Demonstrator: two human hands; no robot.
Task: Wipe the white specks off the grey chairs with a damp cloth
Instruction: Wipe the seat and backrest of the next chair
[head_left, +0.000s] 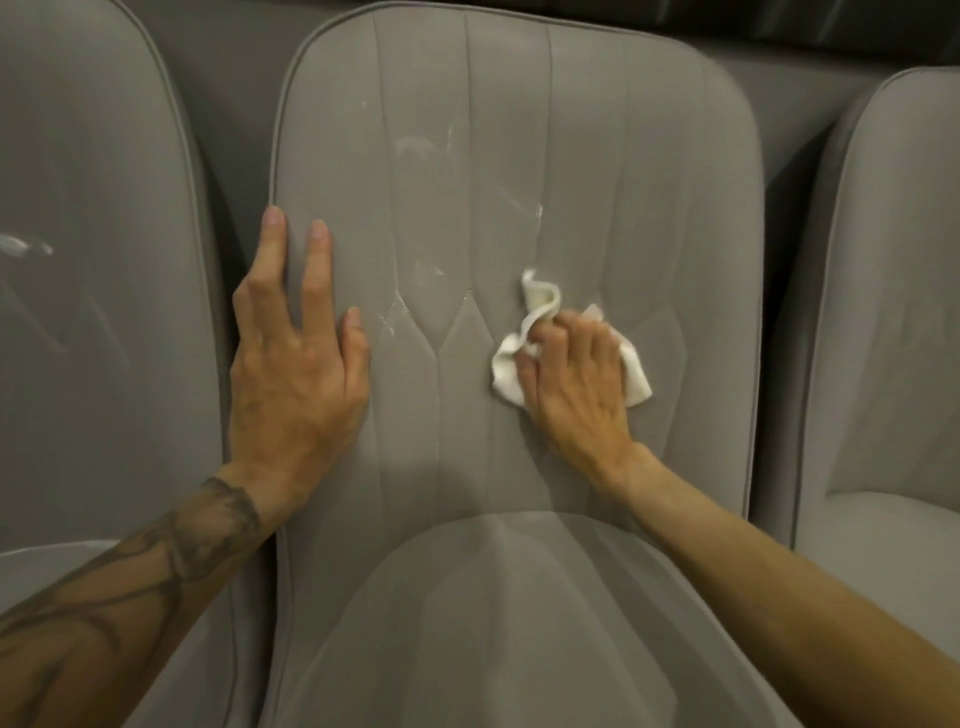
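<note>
Gripping crumpled white cloth (571, 353), right hand (576, 384), stitched grey chair (649, 182)

Nothing to read here. The grey chairs (519, 156) show no label, brand or number. The white cloth (511, 374) is plain. The tattoo (208, 525) on the left forearm (104, 639) is dark linework, with no letters that can be made out.
</note>
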